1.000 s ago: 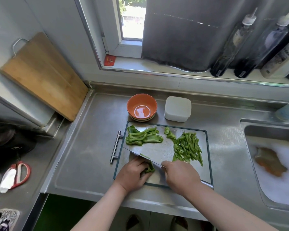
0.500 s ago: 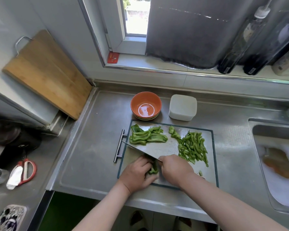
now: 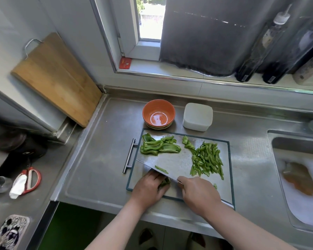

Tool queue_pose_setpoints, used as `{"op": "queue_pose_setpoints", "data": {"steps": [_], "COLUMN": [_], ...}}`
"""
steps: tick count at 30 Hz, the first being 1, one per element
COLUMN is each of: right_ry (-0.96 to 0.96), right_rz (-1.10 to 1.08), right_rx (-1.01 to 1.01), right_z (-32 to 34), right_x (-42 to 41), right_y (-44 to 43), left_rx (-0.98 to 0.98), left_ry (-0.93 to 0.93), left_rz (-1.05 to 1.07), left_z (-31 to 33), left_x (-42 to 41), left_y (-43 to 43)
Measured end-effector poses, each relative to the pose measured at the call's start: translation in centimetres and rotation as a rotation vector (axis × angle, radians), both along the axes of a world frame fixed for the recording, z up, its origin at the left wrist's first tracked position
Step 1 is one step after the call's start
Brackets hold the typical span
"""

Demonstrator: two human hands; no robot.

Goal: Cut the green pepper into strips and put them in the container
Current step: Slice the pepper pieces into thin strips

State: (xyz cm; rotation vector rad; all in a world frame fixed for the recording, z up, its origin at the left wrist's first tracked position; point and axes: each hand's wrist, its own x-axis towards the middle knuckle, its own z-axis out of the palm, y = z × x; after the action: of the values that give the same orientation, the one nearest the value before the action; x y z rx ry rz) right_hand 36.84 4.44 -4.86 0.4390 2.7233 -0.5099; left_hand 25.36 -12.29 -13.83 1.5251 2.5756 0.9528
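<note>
A: Since a second ago the cleaver (image 3: pixel 172 168) has stepped further left across the pepper piece (image 3: pixel 165 181), and a fresh strip (image 3: pixel 161 169) now clings to the blade's flat.

B: So the slicing goes on?

A: I judge so, and that piece looks nearly spent. The left hand (image 3: pixel 149 186) has its grip curled down on it. The right hand (image 3: pixel 199 194) has its grip clamped round the cleaver's handle.

B: What is left?

A: The uncut slabs (image 3: pixel 159 146) at the far left of the cutting board (image 3: pixel 224 192). The cut strips (image 3: pixel 207 159) lie heaped at its right, none in a container yet.

B: Anything in the way?

A: Beyond the board stand an open orange bowl (image 3: pixel 158 112) and a white box (image 3: pixel 197 116). The box's top looks closed, so a lid may need lifting. The soapy sink (image 3: pixel 274 152) lies right, well apart, set into the tabletop (image 3: pixel 101 159).
</note>
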Motion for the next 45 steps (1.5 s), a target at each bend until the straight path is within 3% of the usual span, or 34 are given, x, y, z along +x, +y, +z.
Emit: {"op": "queue_pose_setpoints", "data": {"steps": [21, 28, 35, 45], "right_ry": [-0.193, -0.165, -0.053, -0.048], "right_rz": [-0.030, -0.071, -0.053, -0.017], "right_rx": [-0.142, -0.161, -0.092, -0.073], "right_z": [0.1, -1.0, -0.5, 0.3], "right_x": [-3.1, -6.5, -3.5, 1.0], "right_y": [1.6, 0.3, 0.4, 1.6], "left_rx": [0.046, 0.038, 0.035, 0.004], "left_ry": [-0.013, -0.028, -0.003, -0.022], "left_rz": [-0.042, -0.047, -0.028, -0.041], "left_z": [-0.7, -0.6, -0.2, -0.6], "left_x": [-0.7, -0.5, -0.4, -0.7], "left_y": [-0.1, -0.2, -0.2, -0.4]}}
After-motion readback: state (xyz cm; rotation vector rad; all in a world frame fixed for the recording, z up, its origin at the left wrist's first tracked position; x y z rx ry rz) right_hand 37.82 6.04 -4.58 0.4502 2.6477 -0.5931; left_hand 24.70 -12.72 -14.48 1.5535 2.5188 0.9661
